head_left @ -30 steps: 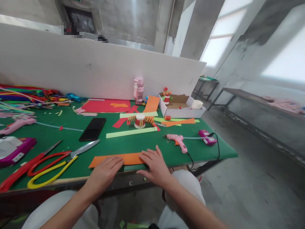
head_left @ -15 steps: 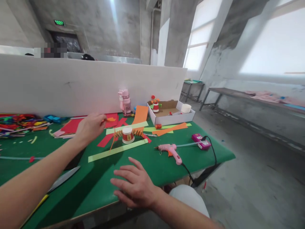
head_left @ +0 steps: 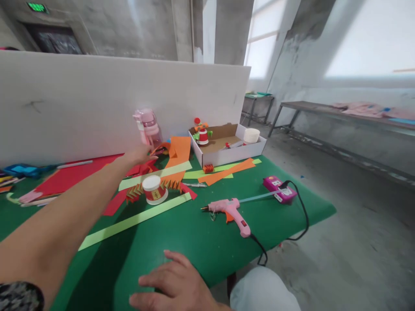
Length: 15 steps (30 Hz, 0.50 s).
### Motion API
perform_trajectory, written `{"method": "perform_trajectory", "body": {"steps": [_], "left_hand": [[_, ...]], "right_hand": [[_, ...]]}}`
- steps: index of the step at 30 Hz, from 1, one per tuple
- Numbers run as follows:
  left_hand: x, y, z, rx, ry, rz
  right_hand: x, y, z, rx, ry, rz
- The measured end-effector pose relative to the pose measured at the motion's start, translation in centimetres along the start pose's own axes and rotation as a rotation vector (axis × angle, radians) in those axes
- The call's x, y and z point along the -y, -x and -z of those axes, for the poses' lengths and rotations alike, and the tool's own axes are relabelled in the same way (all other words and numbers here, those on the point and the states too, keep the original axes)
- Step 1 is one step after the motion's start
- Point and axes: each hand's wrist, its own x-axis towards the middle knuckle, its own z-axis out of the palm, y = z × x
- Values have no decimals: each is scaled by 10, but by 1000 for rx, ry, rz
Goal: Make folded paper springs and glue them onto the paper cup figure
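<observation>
My left hand [head_left: 141, 157] reaches across the table to a curled orange paper strip [head_left: 164, 145] and red paper scraps near a pink bottle [head_left: 148, 128]. Its fingers are blurred and partly hidden, so any grip is unclear. In front of it stands a small red and white paper cup [head_left: 154, 190], upside down, with folded orange and green paper springs [head_left: 171, 185] at its sides. My right hand [head_left: 171, 283] hovers over the near part of the green table, fingers spread and holding nothing. Farther right lies a pink glue gun [head_left: 231, 210] with a glue stick in its back.
A white box [head_left: 233, 156] at the back holds a small paper-cup figure [head_left: 202, 134] and white cups [head_left: 251, 135]. A purple power socket [head_left: 279, 190] with a black cord sits near the right edge. Light green strips [head_left: 136, 220] cross the table. A white partition [head_left: 97, 99] stands behind.
My left hand has moved away from me, to the orange and red paper by the bottle. My right hand stays open, now lower in view. The view has shifted right and down.
</observation>
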Motion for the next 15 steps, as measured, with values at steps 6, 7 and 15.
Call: {"method": "perform_trajectory", "body": {"steps": [6,7,15], "left_hand": [[-58,-13,-9,193,-131,-195],[-70,-14,-12,234,-147,-206],[-114,-9,-39,342,-215,-81]], "right_hand": [[7,-2,3,50,-39,-15],[8,-2,3,73,-46,-22],[7,-9,7,212,-91,-75]]}}
